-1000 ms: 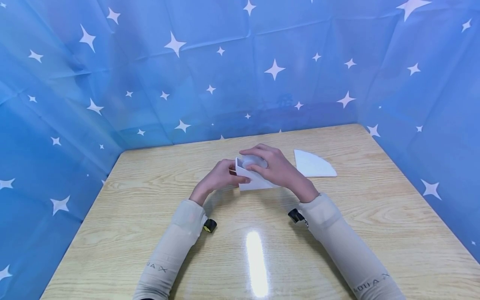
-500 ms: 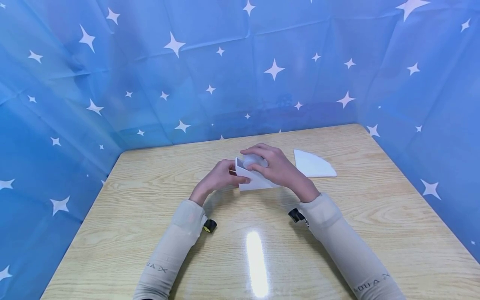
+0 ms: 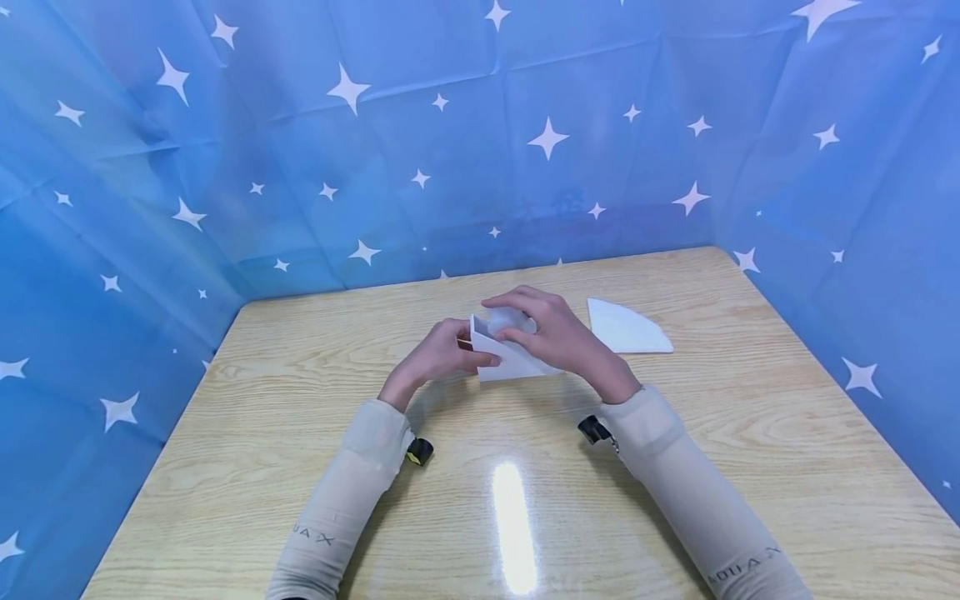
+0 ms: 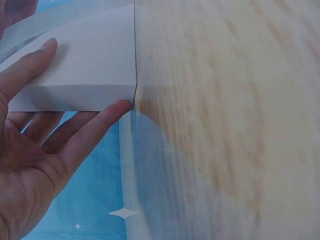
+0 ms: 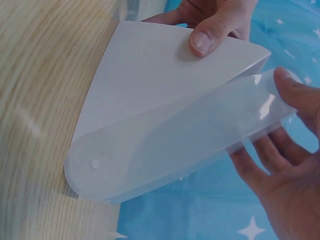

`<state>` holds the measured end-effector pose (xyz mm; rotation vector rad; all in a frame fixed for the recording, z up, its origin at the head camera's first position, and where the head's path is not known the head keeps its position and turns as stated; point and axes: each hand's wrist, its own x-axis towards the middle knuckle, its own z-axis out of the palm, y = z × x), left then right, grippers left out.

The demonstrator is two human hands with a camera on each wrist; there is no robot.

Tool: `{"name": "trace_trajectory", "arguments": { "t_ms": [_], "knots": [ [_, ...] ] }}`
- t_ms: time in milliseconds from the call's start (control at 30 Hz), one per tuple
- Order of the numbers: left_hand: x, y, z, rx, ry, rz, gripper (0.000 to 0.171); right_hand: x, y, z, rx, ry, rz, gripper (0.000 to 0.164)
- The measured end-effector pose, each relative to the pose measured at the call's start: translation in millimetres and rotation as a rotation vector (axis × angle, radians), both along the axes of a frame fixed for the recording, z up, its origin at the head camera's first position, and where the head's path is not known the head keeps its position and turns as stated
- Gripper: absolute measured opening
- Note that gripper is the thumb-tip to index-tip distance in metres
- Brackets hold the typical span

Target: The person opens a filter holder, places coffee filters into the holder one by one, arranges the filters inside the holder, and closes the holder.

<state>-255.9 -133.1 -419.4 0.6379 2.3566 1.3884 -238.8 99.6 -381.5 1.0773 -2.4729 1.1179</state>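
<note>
Head view shows almost no change over the last second: the left hand, the right hand and the white fan-shaped case between them keep nearly the same pose; I take this as a steady hold, with little visible progress. In the left wrist view the left hand grips the case, thumb on its textured face and fingers on the other side; in the right wrist view the right hand pinches the outer end of a translucent cover strip, which overlaps the case's edge near a round white dot, probably a pivot. The strip seems partly swung out; which way it turns cannot be told. The case stands at the wooden tabletop; a white quarter-round piece lies near the right hand.
</note>
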Motion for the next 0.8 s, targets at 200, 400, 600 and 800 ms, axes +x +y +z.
{"name": "trace_trajectory", "arguments": {
  "t_ms": [200,400,600,800],
  "knots": [
    [-0.9,-0.4,-0.4,0.000,0.009,-0.004,0.031,-0.6,0.5,1.0,0.005,0.013,-0.001,0.042],
    [-0.6,0.1,0.7,0.000,0.006,-0.006,0.032,0.2,1.6,3.0,0.015,0.023,0.002,0.043],
    [-0.3,0.2,0.7,0.005,0.002,-0.004,0.032,0.5,2.2,3.8,0.018,0.021,-0.002,0.043],
    [-0.3,0.0,-0.1,0.002,0.002,0.000,0.032,0.2,2.7,3.9,0.012,0.001,-0.005,0.042]
  ]
}}
